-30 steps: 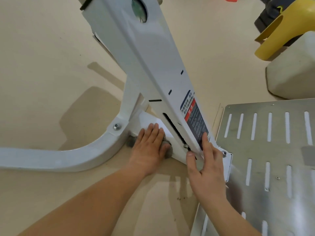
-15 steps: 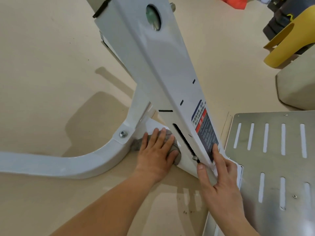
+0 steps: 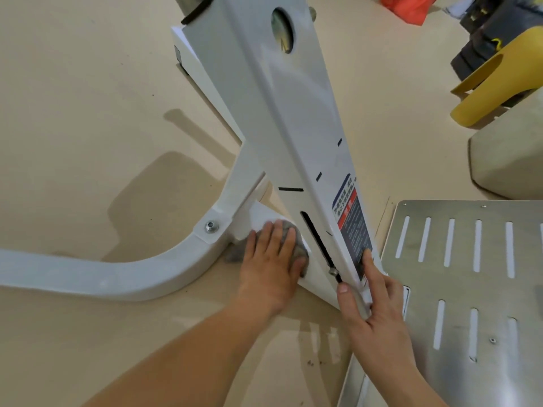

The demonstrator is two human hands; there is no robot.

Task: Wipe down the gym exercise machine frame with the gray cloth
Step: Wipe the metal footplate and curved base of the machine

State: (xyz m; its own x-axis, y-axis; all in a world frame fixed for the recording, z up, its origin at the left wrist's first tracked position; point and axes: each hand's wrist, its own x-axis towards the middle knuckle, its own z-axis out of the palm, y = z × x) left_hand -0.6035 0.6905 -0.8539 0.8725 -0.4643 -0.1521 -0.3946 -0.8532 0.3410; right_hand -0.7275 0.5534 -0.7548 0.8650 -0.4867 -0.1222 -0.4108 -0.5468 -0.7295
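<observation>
The fingers [image 3: 274, 237] of the left hand [image 3: 271, 262] lie straight and together, pressed flat on the gray cloth [image 3: 302, 250]. They grasp nothing, and the palm pins the cloth against the low white part of the frame [image 3: 293, 118] where the upright meets the floor [image 3: 73, 113]. The cloth is bunched under the hand, with only its edges showing on either side.

The right hand [image 3: 374, 312] is released too. Its forefinger stretches up over the warning label [image 3: 351, 227] and its thumb lies on the other face of the upright's edge, so it seems to steady the person rather than grip.

The cloth looks soft, light and limp. It will likely fold and slide under a flat palm, so spreading the fingers wide on it, or gathering a fold in them, should keep it from slipping out. The painted steel frame is stiff, heavy and smooth, so it should not shift under pressure. The bolt [image 3: 211, 227] on the curved leg [image 3: 102, 277] and the dark slot beside the cloth may snag the fabric.

A slotted metal plate [image 3: 470, 289] lies to the right, and a yellow stool [image 3: 493, 80] stands farther off.
</observation>
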